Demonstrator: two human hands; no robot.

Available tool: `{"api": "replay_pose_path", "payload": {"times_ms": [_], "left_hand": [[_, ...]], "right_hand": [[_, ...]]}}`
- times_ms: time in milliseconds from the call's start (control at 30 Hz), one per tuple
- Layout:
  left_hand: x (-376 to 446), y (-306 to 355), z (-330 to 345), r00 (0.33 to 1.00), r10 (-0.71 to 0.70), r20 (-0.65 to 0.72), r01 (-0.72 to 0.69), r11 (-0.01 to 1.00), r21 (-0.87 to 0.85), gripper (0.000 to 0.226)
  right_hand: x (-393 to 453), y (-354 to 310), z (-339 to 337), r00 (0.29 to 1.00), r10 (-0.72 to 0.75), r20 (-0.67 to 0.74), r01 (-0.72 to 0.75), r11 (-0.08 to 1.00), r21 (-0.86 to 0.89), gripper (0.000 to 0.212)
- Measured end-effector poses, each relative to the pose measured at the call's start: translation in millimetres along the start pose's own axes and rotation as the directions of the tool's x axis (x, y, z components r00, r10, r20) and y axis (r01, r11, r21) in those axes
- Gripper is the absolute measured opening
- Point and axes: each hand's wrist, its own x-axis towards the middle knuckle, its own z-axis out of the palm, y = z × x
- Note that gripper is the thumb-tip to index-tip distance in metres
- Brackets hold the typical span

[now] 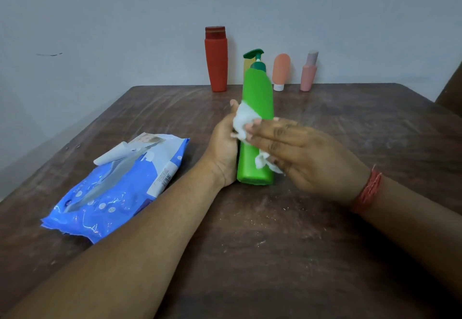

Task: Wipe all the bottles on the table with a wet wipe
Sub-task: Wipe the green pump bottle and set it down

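A tall green pump bottle (257,93) stands near the middle of the table, tilted slightly. My left hand (223,148) grips its lower left side. My right hand (305,153) presses a crumpled white wet wipe (243,121) against the bottle's front, fingers laid flat across it. Along the far edge by the wall stand a red bottle (216,61), a peach tube (281,71) on its white cap, and a pink bottle (309,72). A yellow object (246,65) shows partly behind the green bottle.
A blue pack of wet wipes (117,186) lies on the left of the dark wooden table (275,256), its white flap lifted. A grey wall runs behind the bottles. A dark brown object (450,88) sits at the far right edge.
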Motion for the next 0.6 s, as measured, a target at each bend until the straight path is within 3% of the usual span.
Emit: {"api": "replay_pose_path", "payload": {"times_ms": [133, 367, 467, 600], "left_hand": [[-1, -6, 8, 0.995, 0.099, -0.01, -0.095, 0.972, 0.217, 0.056], [-2, -11, 21, 0.986, 0.016, 0.165, -0.078, 0.924, 0.375, 0.092], [-2, -12, 21, 0.978, 0.019, 0.208, -0.103, 0.91, 0.401, 0.087], [-1, -13, 22, 0.974, 0.057, 0.218, -0.142, 0.907, 0.397, 0.081]], "right_hand": [[1, 11, -2, 0.984, 0.15, -0.101, -0.158, 0.984, -0.08, 0.044], [-7, 35, -18, 0.851, 0.479, -0.216, -0.476, 0.877, 0.066, 0.05], [-11, 39, -23, 0.846, 0.466, -0.26, -0.455, 0.884, 0.105, 0.048], [-7, 31, -29, 0.916, 0.317, -0.246, -0.307, 0.949, 0.079, 0.039]]}}
